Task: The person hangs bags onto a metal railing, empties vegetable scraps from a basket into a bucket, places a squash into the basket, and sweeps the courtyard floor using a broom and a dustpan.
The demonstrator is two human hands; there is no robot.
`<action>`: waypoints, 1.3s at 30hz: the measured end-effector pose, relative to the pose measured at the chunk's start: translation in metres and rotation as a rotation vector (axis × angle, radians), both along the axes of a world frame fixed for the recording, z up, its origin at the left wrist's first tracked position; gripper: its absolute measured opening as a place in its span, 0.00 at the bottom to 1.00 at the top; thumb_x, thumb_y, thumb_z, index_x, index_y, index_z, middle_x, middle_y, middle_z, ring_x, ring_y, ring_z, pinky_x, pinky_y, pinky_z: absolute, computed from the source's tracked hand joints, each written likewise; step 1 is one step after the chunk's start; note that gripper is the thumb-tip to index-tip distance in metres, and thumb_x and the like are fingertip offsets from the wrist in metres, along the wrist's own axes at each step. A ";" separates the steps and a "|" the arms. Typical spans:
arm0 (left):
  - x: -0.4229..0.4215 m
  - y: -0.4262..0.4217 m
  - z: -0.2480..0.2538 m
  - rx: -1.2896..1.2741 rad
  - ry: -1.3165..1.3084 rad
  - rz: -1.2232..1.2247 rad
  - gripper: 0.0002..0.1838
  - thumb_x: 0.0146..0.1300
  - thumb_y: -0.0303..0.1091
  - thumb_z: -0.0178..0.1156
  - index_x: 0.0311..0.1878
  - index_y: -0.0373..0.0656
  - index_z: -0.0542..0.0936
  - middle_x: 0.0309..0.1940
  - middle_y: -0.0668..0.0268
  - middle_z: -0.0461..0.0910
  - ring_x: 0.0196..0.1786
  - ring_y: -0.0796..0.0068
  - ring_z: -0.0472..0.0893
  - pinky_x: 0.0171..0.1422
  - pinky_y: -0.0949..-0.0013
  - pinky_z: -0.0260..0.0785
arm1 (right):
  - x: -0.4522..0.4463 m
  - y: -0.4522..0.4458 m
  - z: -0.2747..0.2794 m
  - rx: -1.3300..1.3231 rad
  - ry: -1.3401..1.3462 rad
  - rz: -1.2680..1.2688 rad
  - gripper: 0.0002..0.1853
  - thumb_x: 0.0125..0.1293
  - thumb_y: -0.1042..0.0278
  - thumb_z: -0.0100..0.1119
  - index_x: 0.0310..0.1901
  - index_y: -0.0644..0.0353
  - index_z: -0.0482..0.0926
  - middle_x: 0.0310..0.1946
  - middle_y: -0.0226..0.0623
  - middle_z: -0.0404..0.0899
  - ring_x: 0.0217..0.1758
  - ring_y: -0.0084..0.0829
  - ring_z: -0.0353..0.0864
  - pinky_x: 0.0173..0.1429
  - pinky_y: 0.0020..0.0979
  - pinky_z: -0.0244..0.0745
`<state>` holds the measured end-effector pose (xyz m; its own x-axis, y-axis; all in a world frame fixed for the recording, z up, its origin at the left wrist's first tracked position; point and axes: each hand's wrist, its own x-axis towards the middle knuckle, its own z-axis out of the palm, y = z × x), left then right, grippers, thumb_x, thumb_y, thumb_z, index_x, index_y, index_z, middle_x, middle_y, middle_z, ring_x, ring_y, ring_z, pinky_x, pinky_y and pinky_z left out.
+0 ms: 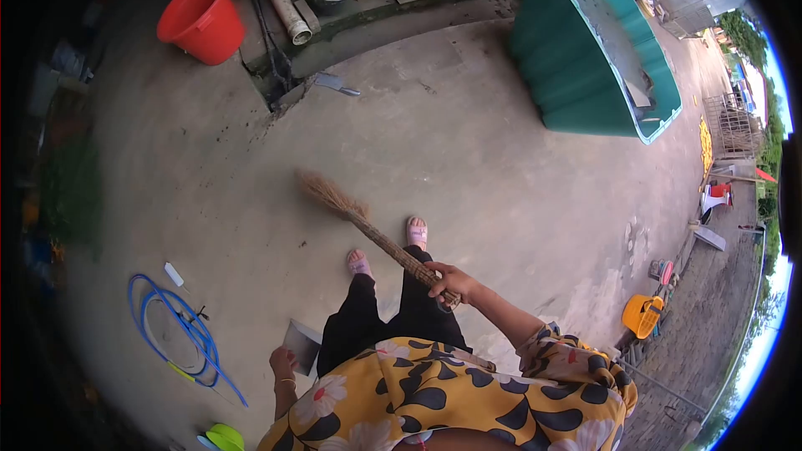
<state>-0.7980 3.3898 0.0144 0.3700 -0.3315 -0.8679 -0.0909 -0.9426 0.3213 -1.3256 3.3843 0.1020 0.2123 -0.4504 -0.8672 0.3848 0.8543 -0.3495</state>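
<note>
The right hand (451,286) is closed around the handle end of a straw broom (382,240), just right of the frame's lower centre. Its forearm runs diagonally up and left from the patterned sleeve (558,352) at lower right, fairly straight, with the back of the hand mostly up and the fingers wrapped over the bound shaft. The broom slants away from this grip toward the upper left, and its bristles, slightly blurred, spread near the frame's centre, above and left of the pink sandals (417,234). Whether the bristle tips touch the concrete floor (501,209) is hard to tell.

The left hand (284,362) is low in the frame, left of the dark trousers (361,321), with its short visible forearm pointing nearly straight up the picture. Its fingers are curled into a narrow grip at the left edge of a grey dustpan (304,344), which shows between that hand and the trouser leg; the details of the grip are too small to make out.

A coiled blue hose (194,330) lies at lower left. A red bucket (205,23) stands at upper left, a large teal tub (547,75) at upper right, and a yellow basket (642,316) at lower right.
</note>
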 end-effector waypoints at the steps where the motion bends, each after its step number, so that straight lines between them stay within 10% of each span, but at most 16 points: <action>1: -0.011 -0.009 0.004 -0.030 0.003 0.008 0.11 0.56 0.40 0.54 0.42 0.49 0.72 0.28 0.71 0.73 0.32 0.75 0.73 0.33 0.66 0.69 | -0.021 -0.002 0.005 0.005 0.011 -0.020 0.44 0.42 0.86 0.56 0.65 0.58 0.52 0.22 0.36 0.72 0.14 0.25 0.71 0.14 0.27 0.66; 12: -0.174 0.012 0.046 0.044 -0.084 -0.014 0.13 0.54 0.39 0.55 0.42 0.47 0.72 0.28 0.68 0.73 0.30 0.74 0.73 0.30 0.66 0.68 | -0.379 -0.195 -0.107 -0.128 0.523 -0.272 0.42 0.43 0.87 0.53 0.64 0.60 0.50 0.21 0.35 0.67 0.13 0.27 0.69 0.14 0.29 0.65; 15: -0.216 0.037 0.075 0.150 -0.152 0.026 0.13 0.54 0.38 0.54 0.42 0.46 0.72 0.27 0.67 0.72 0.28 0.74 0.73 0.29 0.66 0.68 | -0.477 -0.268 -0.138 -0.151 0.544 -0.333 0.20 0.44 0.87 0.52 0.38 0.58 0.62 0.19 0.33 0.65 0.12 0.27 0.69 0.12 0.28 0.65; 18: -0.242 0.069 0.095 0.194 -0.232 0.127 0.13 0.54 0.38 0.54 0.42 0.45 0.73 0.27 0.67 0.72 0.28 0.73 0.73 0.29 0.66 0.69 | -0.524 -0.328 -0.165 -0.132 0.553 -0.337 0.18 0.43 0.88 0.50 0.35 0.59 0.60 0.17 0.37 0.66 0.12 0.30 0.70 0.11 0.30 0.65; 24: -0.261 0.114 0.106 0.228 -0.206 0.279 0.12 0.55 0.36 0.52 0.42 0.44 0.73 0.28 0.66 0.73 0.29 0.73 0.73 0.29 0.66 0.70 | -0.425 -0.335 -0.257 -0.101 0.828 -0.035 0.26 0.42 0.84 0.54 0.43 0.59 0.55 0.17 0.41 0.70 0.13 0.34 0.73 0.13 0.34 0.69; 26: -0.293 0.081 0.115 0.194 -0.247 0.064 0.13 0.56 0.37 0.53 0.43 0.43 0.73 0.29 0.65 0.74 0.30 0.72 0.74 0.30 0.66 0.71 | -0.344 -0.286 -0.245 -0.017 0.879 0.295 0.43 0.45 0.80 0.51 0.63 0.57 0.40 0.26 0.52 0.77 0.20 0.37 0.80 0.22 0.35 0.76; 30: -0.330 0.057 0.116 0.096 -0.222 0.173 0.14 0.57 0.37 0.53 0.45 0.42 0.73 0.32 0.63 0.76 0.33 0.69 0.76 0.33 0.65 0.73 | -0.213 -0.162 -0.201 -0.223 0.802 0.702 0.48 0.46 0.74 0.50 0.65 0.58 0.31 0.32 0.61 0.76 0.37 0.52 0.78 0.42 0.43 0.74; 39: -0.360 0.050 0.090 0.093 -0.108 0.322 0.14 0.58 0.38 0.53 0.45 0.42 0.73 0.34 0.61 0.76 0.36 0.68 0.77 0.35 0.62 0.73 | -0.204 -0.215 -0.055 -0.103 -0.080 0.488 0.44 0.41 0.87 0.55 0.64 0.58 0.52 0.23 0.35 0.72 0.14 0.26 0.72 0.15 0.27 0.64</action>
<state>-1.1575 3.4403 0.1044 0.5342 -0.1045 -0.8389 0.1866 -0.9533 0.2375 -1.5292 3.1691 0.0468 0.4831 -0.3643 -0.7962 -0.0222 0.9039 -0.4271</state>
